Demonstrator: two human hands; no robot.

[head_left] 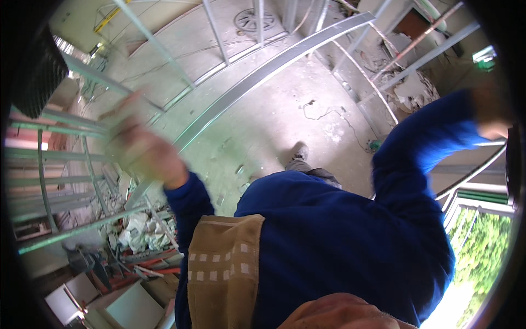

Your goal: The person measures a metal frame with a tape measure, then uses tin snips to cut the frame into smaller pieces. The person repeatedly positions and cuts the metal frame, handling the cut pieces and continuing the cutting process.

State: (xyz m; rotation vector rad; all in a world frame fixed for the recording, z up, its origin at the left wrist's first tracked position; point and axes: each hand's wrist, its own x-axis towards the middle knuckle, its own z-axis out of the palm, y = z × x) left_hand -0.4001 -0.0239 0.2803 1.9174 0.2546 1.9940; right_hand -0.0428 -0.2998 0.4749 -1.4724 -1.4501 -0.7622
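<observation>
My left hand (145,149) is raised at the left, smeared by motion. Its fingers point toward the upper left, beside the metal framing; I cannot make out whether it holds anything. Just right of it, a long grey metal channel (276,60) runs up and across to the upper right; in this view it passes beside the hand, and contact cannot be told. My right hand (493,112) is stretched out at the far right rim, dark and partly cut off. Its fingers are hidden. A curved pale rod or cable (474,172) shows just below it.
Metal studs (216,33) stand along the far side, with more rails (60,156) at the left. On the floor lie a cable (329,112), a round spoked cover (254,21) and rubble (413,90). White sacks (142,233) and boards (134,307) sit lower left. A window (482,247) is lower right.
</observation>
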